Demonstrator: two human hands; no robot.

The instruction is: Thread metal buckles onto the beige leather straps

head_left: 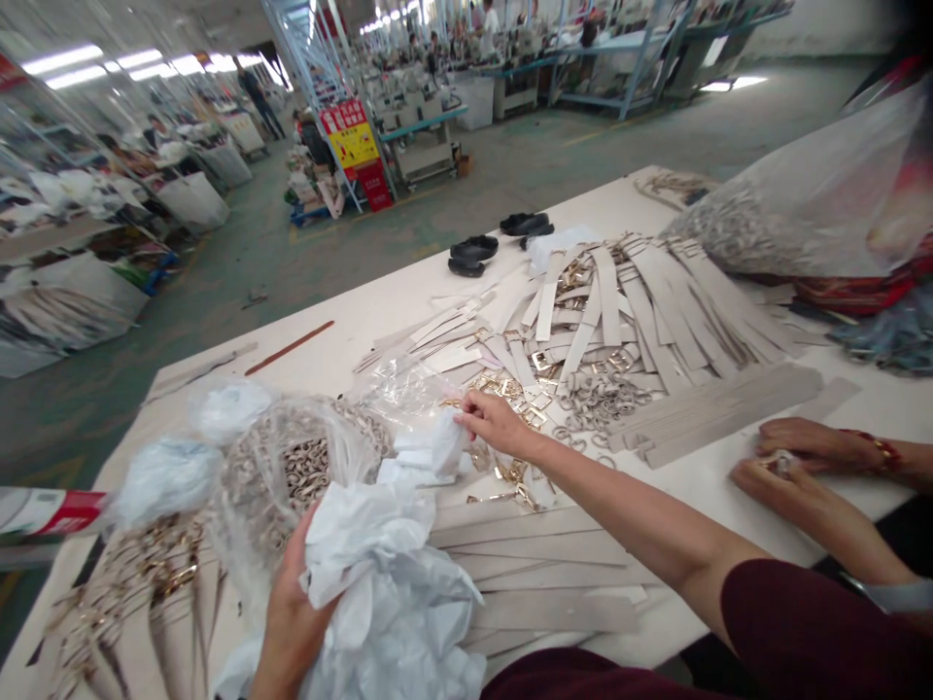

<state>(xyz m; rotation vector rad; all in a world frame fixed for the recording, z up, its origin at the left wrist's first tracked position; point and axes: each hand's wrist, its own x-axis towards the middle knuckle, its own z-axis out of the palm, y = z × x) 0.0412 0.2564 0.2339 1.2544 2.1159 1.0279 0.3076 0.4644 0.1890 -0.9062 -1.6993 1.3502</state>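
Note:
A bundle of crumpled white tissue-like sheets (394,593) fills the lower middle of the view, and my left hand (295,593) is wrapped round its left side. My right hand (492,423) reaches across the table, its fingers pinched on the edge of a pale white sheet (441,442). Gold buckles (521,486) lie loose just below and beside that hand. Left of it, a clear plastic bag (255,476) holds many small beige loops (307,467). Flat beige straps (539,564) are stacked under my right forearm.
Beige straps with gold buckles (648,301) are heaped at the back right, beside a large filled plastic bag (787,214). Black objects (470,255) sit at the table's far edge (408,277). Another person's hands (798,462) hold a small piece at the right. More straps (138,603) lie lower left.

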